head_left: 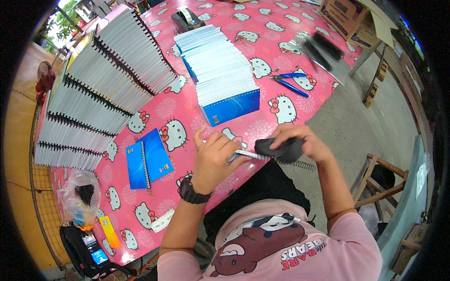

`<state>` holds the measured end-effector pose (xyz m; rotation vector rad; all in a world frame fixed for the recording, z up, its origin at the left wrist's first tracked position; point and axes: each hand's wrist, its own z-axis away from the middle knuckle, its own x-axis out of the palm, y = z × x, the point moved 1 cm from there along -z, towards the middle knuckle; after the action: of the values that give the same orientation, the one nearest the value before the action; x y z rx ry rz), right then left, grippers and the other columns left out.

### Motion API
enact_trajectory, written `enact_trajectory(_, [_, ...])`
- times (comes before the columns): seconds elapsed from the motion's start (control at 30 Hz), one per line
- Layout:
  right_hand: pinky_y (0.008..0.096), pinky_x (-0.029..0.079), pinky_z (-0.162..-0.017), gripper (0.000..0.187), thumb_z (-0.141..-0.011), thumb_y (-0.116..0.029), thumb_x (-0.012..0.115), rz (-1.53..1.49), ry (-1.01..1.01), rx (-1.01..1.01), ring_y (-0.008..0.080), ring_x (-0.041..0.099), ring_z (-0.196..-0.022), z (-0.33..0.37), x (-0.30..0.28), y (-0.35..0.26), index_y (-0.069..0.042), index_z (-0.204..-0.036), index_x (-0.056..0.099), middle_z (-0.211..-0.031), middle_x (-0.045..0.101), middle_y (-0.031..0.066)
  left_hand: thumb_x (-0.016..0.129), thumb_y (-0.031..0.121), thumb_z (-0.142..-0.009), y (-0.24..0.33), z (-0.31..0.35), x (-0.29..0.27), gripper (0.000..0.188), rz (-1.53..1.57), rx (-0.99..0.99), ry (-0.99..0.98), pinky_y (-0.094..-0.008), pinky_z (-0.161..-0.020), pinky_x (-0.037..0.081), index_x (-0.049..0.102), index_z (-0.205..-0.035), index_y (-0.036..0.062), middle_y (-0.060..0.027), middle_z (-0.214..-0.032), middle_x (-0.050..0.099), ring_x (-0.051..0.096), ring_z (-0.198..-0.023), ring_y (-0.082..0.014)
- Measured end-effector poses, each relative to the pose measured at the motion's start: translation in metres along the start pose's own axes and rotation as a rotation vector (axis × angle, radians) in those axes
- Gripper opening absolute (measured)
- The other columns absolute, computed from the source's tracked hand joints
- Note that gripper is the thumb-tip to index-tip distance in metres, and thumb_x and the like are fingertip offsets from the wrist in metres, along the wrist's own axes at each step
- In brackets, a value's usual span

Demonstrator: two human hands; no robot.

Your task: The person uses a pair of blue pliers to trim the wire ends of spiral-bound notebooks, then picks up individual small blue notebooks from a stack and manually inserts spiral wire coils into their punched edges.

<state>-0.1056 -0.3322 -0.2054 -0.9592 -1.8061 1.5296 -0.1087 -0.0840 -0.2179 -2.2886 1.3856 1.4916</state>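
- Gripping one thin booklet [248, 153] in the head view, the left hand [215, 150] has thumb and fingers clamped on its end, nearly edge-on above the table's near edge.
- The right hand [304, 140] closes its fingers around one dark pad [291, 151], against the booklet's other end.
- One dark wire coil [302, 165] runs out from beneath the pad, its loose end hanging past the right hand's underside.
- One long row of blue-covered booklets [232, 107] stands on the pink table [187, 105] beyond the hands; they are too tightly packed to count.
- Left of the hands, blue covers [160, 152] lie with one coil between them; whether they form one booklet or two, I cannot tell.
- Five lines of black binding show in the white stacks [110, 84] farther left.
- To the right lie one pair of blue-handled pliers [280, 78] and two bundles of black coils [323, 51].
- One tape dispenser [187, 19] and one cardboard box [347, 18] stand at the back.
- One phone [99, 256], its screen lit, is at the lower left.
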Motion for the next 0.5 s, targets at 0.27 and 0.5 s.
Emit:
enact_trajectory(0.27, [0.0343, 0.039, -0.078, 0.042, -0.062, -0.037, 0.079, 0.497, 0.063, 0.022, 0.0224, 0.049, -0.087, -0.009, 0.012, -0.010, -0.007, -0.088, 0.067, -0.085, 0.054, 0.0073, 0.080, 0.030, -0.059, 0.000, 0.004, 0.001, 0.036, -0.003, -0.010, 0.033, -0.0479, -0.096, 0.026, 0.064, -0.083, 0.0107, -0.0003, -0.078, 0.059, 0.056, -0.081, -0.0188])
enact_trajectory(0.5, [0.0320, 0.038, -0.080, 0.040, -0.064, -0.035, 0.077, 0.214, 0.059, 0.025, 0.0214, 0.051, -0.091, -0.015, 0.010, 0.001, -0.007, -0.091, 0.068, -0.088, 0.054, 0.0082, 0.089, 0.020, -0.050, -0.012, 0.009, 0.017, 0.095, 0.707, -0.403, 0.459, -0.0350, -0.082, 0.042, 0.040, -0.130, 0.0075, -0.0101, -0.106, 0.052, 0.054, -0.092, -0.0210])
